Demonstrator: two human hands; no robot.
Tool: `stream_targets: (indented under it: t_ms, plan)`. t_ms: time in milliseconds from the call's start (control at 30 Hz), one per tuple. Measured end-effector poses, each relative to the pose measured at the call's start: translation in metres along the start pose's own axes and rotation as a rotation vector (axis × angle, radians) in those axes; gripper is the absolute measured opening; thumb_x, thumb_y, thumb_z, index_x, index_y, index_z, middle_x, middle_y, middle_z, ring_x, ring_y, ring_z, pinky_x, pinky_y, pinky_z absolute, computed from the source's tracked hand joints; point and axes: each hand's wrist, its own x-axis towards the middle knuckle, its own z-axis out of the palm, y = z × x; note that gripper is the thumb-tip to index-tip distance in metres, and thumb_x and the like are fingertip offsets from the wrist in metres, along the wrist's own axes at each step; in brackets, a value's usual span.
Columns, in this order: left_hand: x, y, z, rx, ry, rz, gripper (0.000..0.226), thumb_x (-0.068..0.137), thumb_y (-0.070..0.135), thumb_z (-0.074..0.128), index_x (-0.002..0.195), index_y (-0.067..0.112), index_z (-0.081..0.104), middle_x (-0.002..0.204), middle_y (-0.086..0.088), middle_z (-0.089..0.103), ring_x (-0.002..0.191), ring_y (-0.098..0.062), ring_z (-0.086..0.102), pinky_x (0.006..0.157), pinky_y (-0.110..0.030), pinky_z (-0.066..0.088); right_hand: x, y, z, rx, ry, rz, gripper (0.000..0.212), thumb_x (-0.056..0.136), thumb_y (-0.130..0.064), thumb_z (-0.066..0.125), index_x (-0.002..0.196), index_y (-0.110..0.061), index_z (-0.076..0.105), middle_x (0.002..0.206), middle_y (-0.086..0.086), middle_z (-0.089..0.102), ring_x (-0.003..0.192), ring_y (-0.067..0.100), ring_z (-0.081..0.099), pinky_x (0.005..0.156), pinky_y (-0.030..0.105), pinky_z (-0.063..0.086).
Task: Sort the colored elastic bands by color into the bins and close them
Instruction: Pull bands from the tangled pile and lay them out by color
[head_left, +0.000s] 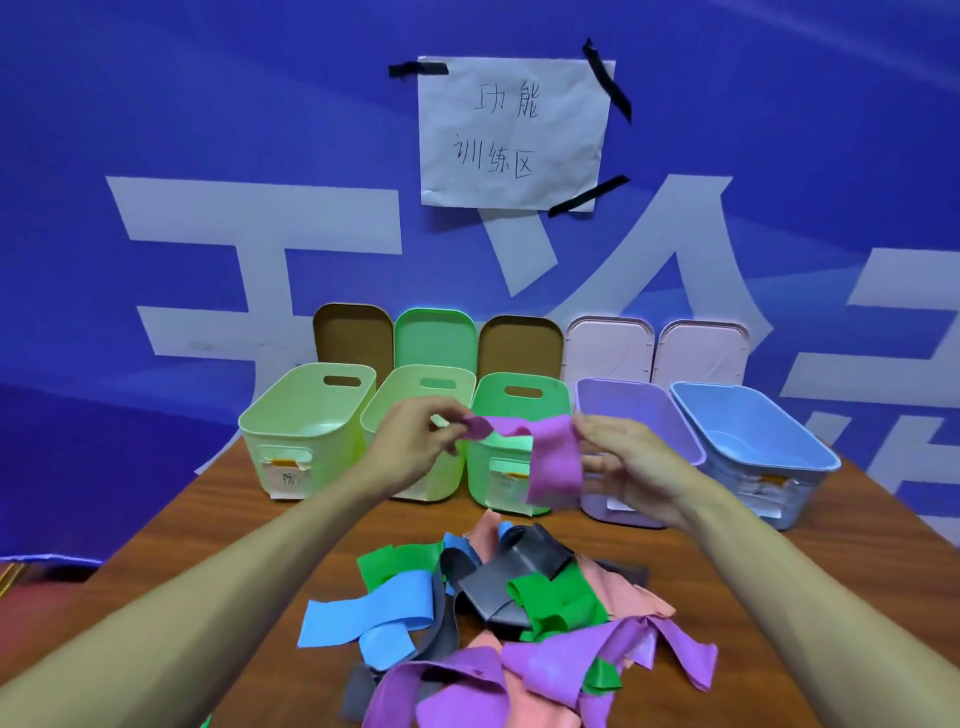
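A purple elastic band hangs in the air between my two hands, in front of the green bin. My left hand pinches its left end. My right hand holds its right side, and the band's loose end droops down. Below on the table lies a pile of bands in blue, green, grey, pink and purple. Several open bins stand in a row behind: pale green, light green, green, purple and blue.
Lids lean upright against the blue wall behind the bins: brown, green, brown and two pale pink ones. A paper sign is taped to the wall. The wooden table narrows toward the bins.
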Motion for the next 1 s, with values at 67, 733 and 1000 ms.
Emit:
stream_targets:
  t_ms: [67, 733, 1000]
  plan:
    - [0.004, 0.014, -0.011, -0.050, 0.030, 0.044, 0.015, 0.084, 0.002, 0.065, 0.090, 0.014, 0.072, 0.085, 0.000, 0.072, 0.078, -0.013, 0.068, 0.076, -0.024, 0.052, -0.003, -0.003, 0.007, -0.004, -0.027, 0.076, 0.048, 0.081, -0.052, 0.050, 0.078, -0.005, 0.060, 0.068, 0.008, 0.062, 0.060, 0.021, 0.064, 0.059, 0.029, 0.056]
    - [-0.037, -0.001, -0.101, -0.604, -0.007, -0.184, 0.068, 0.070, 0.000, 0.062, 0.131, 0.022, 0.042, 0.122, -0.009, 0.060, 0.101, -0.025, 0.063, 0.097, -0.042, 0.047, 0.057, -0.039, 0.145, -0.158, 0.001, -0.276, 0.008, 0.089, -0.009, 0.062, 0.086, -0.007, 0.069, 0.076, 0.005, 0.066, 0.069, 0.017, 0.063, 0.064, 0.030, 0.055]
    - [-0.081, -0.052, -0.083, -0.530, -0.343, -0.419, 0.012, 0.090, 0.009, 0.058, 0.098, 0.011, 0.067, 0.093, -0.006, 0.070, 0.083, -0.017, 0.065, 0.080, -0.028, 0.046, 0.070, -0.055, 0.178, 0.236, -0.013, -0.296, 0.012, 0.093, -0.006, 0.054, 0.085, -0.006, 0.063, 0.075, 0.005, 0.065, 0.061, 0.012, 0.062, 0.057, 0.021, 0.055]
